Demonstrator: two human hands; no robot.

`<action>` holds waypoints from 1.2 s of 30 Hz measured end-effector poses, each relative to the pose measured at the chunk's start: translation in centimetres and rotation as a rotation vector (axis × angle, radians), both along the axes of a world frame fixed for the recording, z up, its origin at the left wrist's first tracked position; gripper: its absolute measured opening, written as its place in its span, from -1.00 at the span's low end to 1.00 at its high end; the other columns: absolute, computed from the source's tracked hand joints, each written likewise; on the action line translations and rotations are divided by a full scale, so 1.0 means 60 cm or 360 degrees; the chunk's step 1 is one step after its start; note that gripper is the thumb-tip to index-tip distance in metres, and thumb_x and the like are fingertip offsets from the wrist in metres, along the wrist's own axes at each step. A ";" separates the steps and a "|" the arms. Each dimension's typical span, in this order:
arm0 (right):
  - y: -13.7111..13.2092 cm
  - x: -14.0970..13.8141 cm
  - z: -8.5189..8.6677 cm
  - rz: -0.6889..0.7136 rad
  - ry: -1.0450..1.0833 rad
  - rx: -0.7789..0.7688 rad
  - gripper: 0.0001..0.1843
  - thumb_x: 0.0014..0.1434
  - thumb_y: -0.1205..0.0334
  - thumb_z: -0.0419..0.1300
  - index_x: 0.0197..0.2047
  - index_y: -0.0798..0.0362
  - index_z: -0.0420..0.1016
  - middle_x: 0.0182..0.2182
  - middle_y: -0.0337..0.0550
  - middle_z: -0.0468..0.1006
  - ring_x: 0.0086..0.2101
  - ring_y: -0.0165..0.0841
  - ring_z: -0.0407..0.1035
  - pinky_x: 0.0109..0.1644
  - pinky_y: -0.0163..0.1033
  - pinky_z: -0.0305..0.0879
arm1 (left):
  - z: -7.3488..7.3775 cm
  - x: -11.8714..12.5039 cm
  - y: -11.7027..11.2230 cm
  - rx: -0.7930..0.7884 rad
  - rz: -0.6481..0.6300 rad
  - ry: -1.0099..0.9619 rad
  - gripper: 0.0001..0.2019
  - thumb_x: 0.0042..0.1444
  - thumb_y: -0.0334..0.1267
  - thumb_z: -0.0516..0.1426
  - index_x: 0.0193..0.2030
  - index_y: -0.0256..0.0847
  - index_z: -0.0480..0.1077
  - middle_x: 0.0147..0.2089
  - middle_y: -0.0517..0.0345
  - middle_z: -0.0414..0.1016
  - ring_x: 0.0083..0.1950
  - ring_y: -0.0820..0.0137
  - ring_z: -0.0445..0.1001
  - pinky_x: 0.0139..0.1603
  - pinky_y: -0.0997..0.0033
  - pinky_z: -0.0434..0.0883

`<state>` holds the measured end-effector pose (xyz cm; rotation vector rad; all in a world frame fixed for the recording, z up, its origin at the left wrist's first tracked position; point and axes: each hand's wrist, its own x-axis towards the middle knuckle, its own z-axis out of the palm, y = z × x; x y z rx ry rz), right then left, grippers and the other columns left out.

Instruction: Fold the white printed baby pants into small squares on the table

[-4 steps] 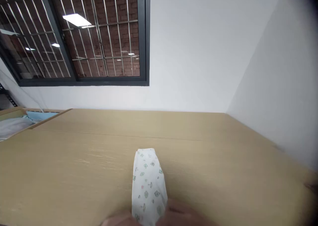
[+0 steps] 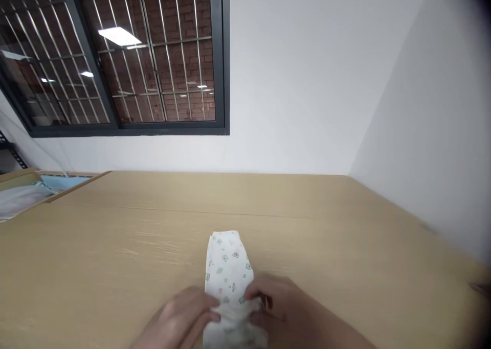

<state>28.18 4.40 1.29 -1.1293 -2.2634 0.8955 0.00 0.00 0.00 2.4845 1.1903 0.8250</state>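
A white cloth [image 2: 227, 262] with a small green and pink print lies on the wooden tabletop, folded into a narrow strip. Its far end is flat; the near part bends up between my hands and is blurred. My left hand [image 2: 180, 316] pinches its left edge between thumb and fingers. From the right side, my right hand [image 2: 278, 303] grips the opposite edge with curled fingers. The lowest part of the cloth, close to the bottom of the view, is smeared by motion, so its folds are hard to make out.
The light wooden tabletop [image 2: 115, 267] reaches back to a white wall [image 2: 291, 83]. A barred window [image 2: 161, 57] is at upper left. At the far left, an open wooden box [image 2: 72, 186] holds pale and blue fabric. Another wall closes off the right side.
Both hands have come up from the bottom edge further into view, along the sides of the cloth. The near part of the cloth is now folded up between them.
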 end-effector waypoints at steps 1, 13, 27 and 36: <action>0.013 -0.003 0.013 -0.0011 0.0020 -0.0014 -0.80 0.12 0.31 0.31 -0.17 -0.12 0.60 -0.34 -0.26 0.59 -0.37 -0.33 0.45 -0.31 -0.28 0.37 | 0.010 0.002 0.017 0.0006 0.0035 -0.0009 -0.78 0.42 -0.20 0.02 0.03 0.02 0.48 -0.10 0.22 0.62 -0.09 0.43 0.59 -0.06 0.46 0.52; 0.194 -0.063 -0.037 -0.0243 0.0258 0.0365 -0.77 0.28 0.33 0.06 -0.15 0.04 0.56 -0.13 -0.03 0.60 -0.07 -0.17 0.46 0.07 -0.07 0.37 | -0.008 0.040 0.206 -0.0154 0.0626 0.0120 -0.74 0.40 -0.24 -0.07 -0.15 -0.16 0.43 -0.08 0.05 0.51 -0.05 0.30 0.48 -0.09 0.35 0.33; 0.274 -0.082 -0.144 -0.0361 0.0176 0.0326 -0.70 0.25 0.39 0.09 -0.02 0.08 0.57 -0.06 0.04 0.62 -0.05 -0.16 0.49 0.09 -0.06 0.40 | -0.055 0.094 0.163 0.0022 0.0685 0.0419 -0.71 0.39 -0.30 -0.09 0.09 -0.22 0.38 0.09 -0.08 0.48 0.11 0.12 0.42 0.11 0.12 0.36; 0.310 -0.066 -0.133 -0.0483 0.0009 0.0343 -0.72 0.26 0.41 0.04 -0.11 0.11 0.57 -0.14 0.03 0.63 -0.10 -0.19 0.50 0.04 -0.10 0.41 | -0.229 0.100 0.053 0.0906 0.0497 0.0664 -0.38 0.13 0.01 0.19 0.28 -0.25 0.34 0.27 -0.21 0.46 0.18 -0.11 0.51 0.01 0.02 0.53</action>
